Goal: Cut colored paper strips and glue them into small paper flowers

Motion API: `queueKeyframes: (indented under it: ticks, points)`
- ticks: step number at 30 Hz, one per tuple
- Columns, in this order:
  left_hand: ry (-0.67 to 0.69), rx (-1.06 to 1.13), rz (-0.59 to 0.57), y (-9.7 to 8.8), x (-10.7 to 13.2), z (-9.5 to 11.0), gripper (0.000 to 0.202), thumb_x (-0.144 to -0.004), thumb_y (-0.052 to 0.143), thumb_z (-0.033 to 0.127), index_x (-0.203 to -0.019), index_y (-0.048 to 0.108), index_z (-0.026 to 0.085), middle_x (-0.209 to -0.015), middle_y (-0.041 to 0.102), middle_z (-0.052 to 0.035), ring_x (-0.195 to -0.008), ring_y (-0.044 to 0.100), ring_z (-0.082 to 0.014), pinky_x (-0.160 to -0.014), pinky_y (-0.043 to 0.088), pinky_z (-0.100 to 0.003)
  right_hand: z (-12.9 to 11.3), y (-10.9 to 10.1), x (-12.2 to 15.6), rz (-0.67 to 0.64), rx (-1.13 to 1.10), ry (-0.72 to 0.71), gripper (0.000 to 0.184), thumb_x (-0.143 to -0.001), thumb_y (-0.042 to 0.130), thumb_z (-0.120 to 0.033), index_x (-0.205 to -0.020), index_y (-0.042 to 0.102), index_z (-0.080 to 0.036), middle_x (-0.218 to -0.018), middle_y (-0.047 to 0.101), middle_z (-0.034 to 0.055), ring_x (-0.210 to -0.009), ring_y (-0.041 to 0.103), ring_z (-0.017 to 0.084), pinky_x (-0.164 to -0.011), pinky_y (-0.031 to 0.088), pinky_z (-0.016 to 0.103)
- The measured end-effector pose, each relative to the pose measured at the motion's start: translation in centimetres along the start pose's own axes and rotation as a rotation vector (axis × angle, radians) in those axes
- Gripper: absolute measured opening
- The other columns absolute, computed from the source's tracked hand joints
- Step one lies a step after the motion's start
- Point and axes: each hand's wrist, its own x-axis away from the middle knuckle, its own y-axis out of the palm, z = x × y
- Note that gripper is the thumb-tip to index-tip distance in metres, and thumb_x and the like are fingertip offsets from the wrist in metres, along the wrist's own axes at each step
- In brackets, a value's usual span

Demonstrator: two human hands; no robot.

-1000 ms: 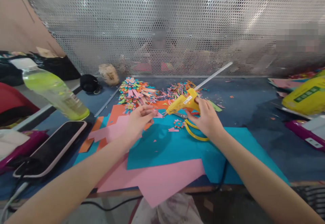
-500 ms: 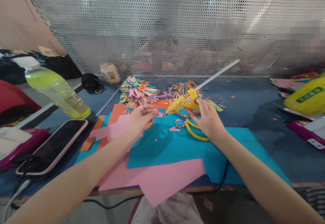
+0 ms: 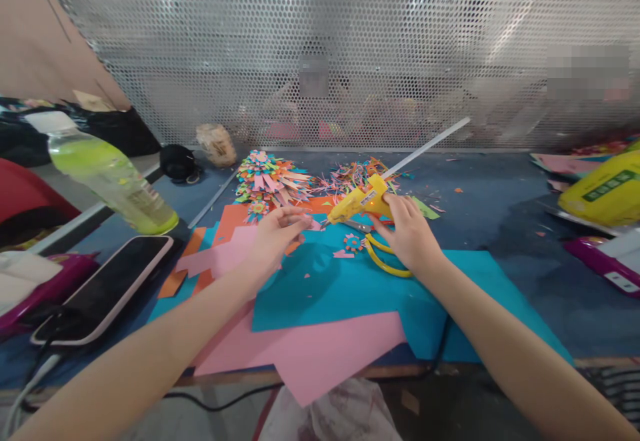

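Observation:
My right hand [image 3: 413, 227] is wrapped round a yellow glue gun [image 3: 357, 202], its nozzle pointing left and down. A long clear glue stick [image 3: 425, 147] juts from the gun's back end. Just left of the nozzle, my left hand [image 3: 283, 231] is closed in a pinch, with a small pink paper piece [image 3: 315, 225] at its fingertips. Beneath the gun lie scissors [image 3: 385, 267] with yellow handles, partly covered by it and my right hand. A small paper flower [image 3: 353, 243] in blue and pink rests beside them on a blue sheet [image 3: 320, 301].
Behind my left hand stands a heap of fringed paper flowers [image 3: 273, 181], with thin paper shreds [image 3: 355, 175] to its right. Pink sheets [image 3: 320, 354] overhang the table's front edge. At left are a phone [image 3: 105, 287] and a green drink bottle [image 3: 115, 174]; at right, a yellow package [image 3: 605, 187].

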Motion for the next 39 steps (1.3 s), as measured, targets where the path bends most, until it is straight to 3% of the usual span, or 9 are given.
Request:
queueKeyframes:
  ticks: [13,16,21,24,27,30,33,36,39]
  points:
    - [0.017,0.01,-0.018,0.1,0.4,0.3,0.036,-0.058,0.073,0.026,-0.088,0.057,0.015,-0.072,0.064,-0.0024,-0.065,0.061,-0.0125,-0.052,0.045,-0.021,0.3,0.1,0.1,-0.014,0.022,0.021,0.031,-0.081,0.049,-0.029,-0.108,0.044,-0.015,-0.098,0.057,0.0137,-0.092,0.052,0.028,-0.079,0.044,0.043]
    - [0.024,-0.006,-0.018,0.1,0.2,0.1,0.037,-0.058,0.073,0.028,-0.089,0.057,0.015,-0.076,0.065,-0.0037,-0.069,0.062,-0.0139,-0.054,0.047,-0.022,0.7,0.1,0.0,-0.061,0.06,0.129,0.032,-0.078,0.052,-0.027,-0.106,0.045,-0.014,-0.099,0.057,0.014,-0.095,0.051,0.028,-0.081,0.043,0.041]
    - [0.106,-0.11,-0.043,0.2,0.4,-0.1,0.036,-0.06,0.071,0.03,-0.089,0.055,0.015,-0.077,0.064,-0.0027,-0.069,0.062,-0.0141,-0.057,0.049,-0.023,2.8,0.3,-0.5,-0.195,0.185,0.463,0.037,-0.076,0.052,-0.034,-0.103,0.047,-0.01,-0.095,0.059,0.0156,-0.089,0.055,0.028,-0.075,0.043,0.035]
    - [0.215,-0.245,-0.086,0.5,1.1,0.3,0.034,-0.063,0.068,0.03,-0.091,0.054,0.016,-0.077,0.065,-0.0021,-0.067,0.062,-0.0135,-0.057,0.049,-0.023,3.9,0.3,-0.5,-0.364,0.262,0.627,0.038,-0.076,0.051,-0.037,-0.099,0.05,-0.007,-0.089,0.06,0.0171,-0.084,0.057,0.029,-0.069,0.042,0.036]
    - [0.389,-0.375,-0.134,1.1,2.2,0.6,0.027,-0.069,0.064,0.026,-0.093,0.053,0.018,-0.08,0.067,-0.0033,-0.072,0.063,-0.0141,-0.061,0.049,-0.024,4.0,0.2,-0.3,-0.467,0.378,0.697,0.042,-0.074,0.053,-0.042,-0.096,0.053,-0.006,-0.09,0.06,0.0198,-0.092,0.053,0.036,-0.072,0.039,0.043]
    - [0.518,-0.484,-0.168,1.5,3.0,0.5,0.022,-0.073,0.059,0.021,-0.095,0.055,0.019,-0.083,0.067,-0.0037,-0.076,0.063,-0.0138,-0.067,0.049,-0.025,3.5,0.0,-0.2,-0.374,0.449,0.6,0.039,-0.076,0.05,-0.04,-0.097,0.056,-0.008,-0.097,0.058,0.02,-0.096,0.048,0.038,-0.075,0.034,0.049]
    - [0.499,-0.497,-0.198,1.7,3.1,-0.1,0.022,-0.074,0.057,0.02,-0.096,0.055,0.018,-0.086,0.066,-0.0042,-0.078,0.063,-0.0138,-0.069,0.05,-0.026,2.6,-0.2,-0.3,-0.283,0.296,0.369,0.028,-0.079,0.048,-0.032,-0.1,0.058,-0.015,-0.103,0.058,0.0149,-0.097,0.048,0.032,-0.079,0.033,0.047]
    - [0.417,-0.417,-0.212,1.7,2.6,-0.8,0.027,-0.072,0.059,0.02,-0.097,0.052,0.018,-0.085,0.064,-0.0041,-0.079,0.062,-0.0147,-0.063,0.051,-0.024,1.3,0.0,-0.3,-0.387,0.02,0.077,0.027,-0.081,0.049,-0.031,-0.102,0.058,-0.019,-0.106,0.059,0.0098,-0.1,0.049,0.026,-0.085,0.032,0.041]
    - [0.331,-0.301,-0.228,1.6,2.1,-1.2,0.03,-0.068,0.061,0.02,-0.096,0.049,0.017,-0.081,0.061,-0.0029,-0.075,0.061,-0.0149,-0.057,0.051,-0.024,0.1,0.3,0.1,-0.522,-0.14,-0.039,0.035,-0.08,0.051,-0.037,-0.11,0.056,-0.02,-0.107,0.06,0.0082,-0.101,0.047,0.025,-0.087,0.032,0.04]
